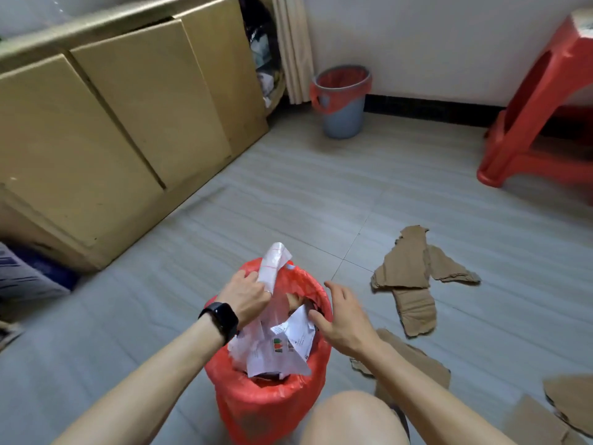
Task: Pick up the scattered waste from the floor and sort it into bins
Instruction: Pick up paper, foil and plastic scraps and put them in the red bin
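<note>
While the red-lined bin (266, 385) stands on the floor (288, 194), the left hand (248, 292) grips a white sheet (272, 261) at its far rim. The right hand (345, 319), fingers loose, touches crumpled papers (288, 345) inside. Pressing the sheet well down should stop it springing out. Torn cardboard (407, 268) lies right of the bin. The print is too small to read.

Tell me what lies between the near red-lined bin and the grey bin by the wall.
Only bare floor tiles between the near bin and the grey bin, in the head view.
</note>
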`<act>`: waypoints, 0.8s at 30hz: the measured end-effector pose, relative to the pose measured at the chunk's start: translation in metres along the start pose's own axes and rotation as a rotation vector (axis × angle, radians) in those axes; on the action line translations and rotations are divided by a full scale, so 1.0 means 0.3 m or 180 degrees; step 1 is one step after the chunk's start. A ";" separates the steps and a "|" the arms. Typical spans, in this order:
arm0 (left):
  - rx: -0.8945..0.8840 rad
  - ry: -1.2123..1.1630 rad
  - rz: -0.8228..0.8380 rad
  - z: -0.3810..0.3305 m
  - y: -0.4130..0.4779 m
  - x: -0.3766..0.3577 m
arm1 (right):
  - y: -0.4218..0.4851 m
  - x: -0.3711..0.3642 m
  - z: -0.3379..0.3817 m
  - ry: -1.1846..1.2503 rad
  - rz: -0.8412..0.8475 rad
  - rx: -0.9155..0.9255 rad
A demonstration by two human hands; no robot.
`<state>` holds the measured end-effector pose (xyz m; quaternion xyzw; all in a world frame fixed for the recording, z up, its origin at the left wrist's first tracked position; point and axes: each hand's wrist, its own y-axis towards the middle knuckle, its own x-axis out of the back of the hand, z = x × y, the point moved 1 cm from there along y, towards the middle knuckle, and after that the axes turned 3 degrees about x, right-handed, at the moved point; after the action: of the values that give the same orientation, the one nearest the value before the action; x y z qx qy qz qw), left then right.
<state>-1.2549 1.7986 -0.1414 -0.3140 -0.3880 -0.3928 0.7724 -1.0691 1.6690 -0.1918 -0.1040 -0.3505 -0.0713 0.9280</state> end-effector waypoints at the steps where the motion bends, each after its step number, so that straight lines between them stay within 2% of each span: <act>1: 0.0133 -0.0158 0.0138 -0.006 0.014 -0.037 | 0.008 -0.005 0.004 0.0001 0.0112 -0.0048; 3: 0.0419 -0.0469 0.0408 -0.002 0.045 -0.084 | 0.018 -0.024 -0.006 -0.0073 0.0326 -0.0144; 6: 0.0248 -0.0926 0.0791 0.009 0.102 -0.101 | 0.031 -0.056 -0.039 -0.0050 0.0420 -0.0257; 7: 0.0311 -0.1213 0.0790 -0.002 0.113 -0.100 | 0.031 -0.069 -0.044 0.0008 0.0426 -0.0291; 9: 0.0488 -0.1772 0.0465 -0.030 0.110 -0.119 | 0.027 -0.087 -0.040 0.0071 0.0350 -0.0324; 10: 0.0516 -0.1857 0.0260 -0.053 0.102 -0.146 | 0.027 -0.097 -0.038 0.0106 0.0305 -0.0332; 12: 0.0629 -0.1709 0.0208 -0.108 0.068 -0.218 | 0.025 -0.112 -0.031 0.0162 0.0307 -0.0368; 17: 0.0820 -0.2304 0.1002 -0.247 -0.019 -0.264 | 0.039 -0.105 -0.042 -0.0045 0.0530 -0.0420; 20: 0.1032 -0.2508 0.1192 -0.221 0.013 -0.274 | 0.048 -0.103 -0.049 -0.0081 0.0664 -0.0445; 24: 0.1010 -0.2440 0.1827 -0.137 0.114 -0.323 | 0.059 -0.136 -0.053 -0.0058 0.0675 -0.0439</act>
<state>-1.2492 1.8181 -0.2502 -0.4084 -0.5968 0.0428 0.6894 -1.0858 1.6848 -0.2331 -0.2046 -0.3402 0.0043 0.9178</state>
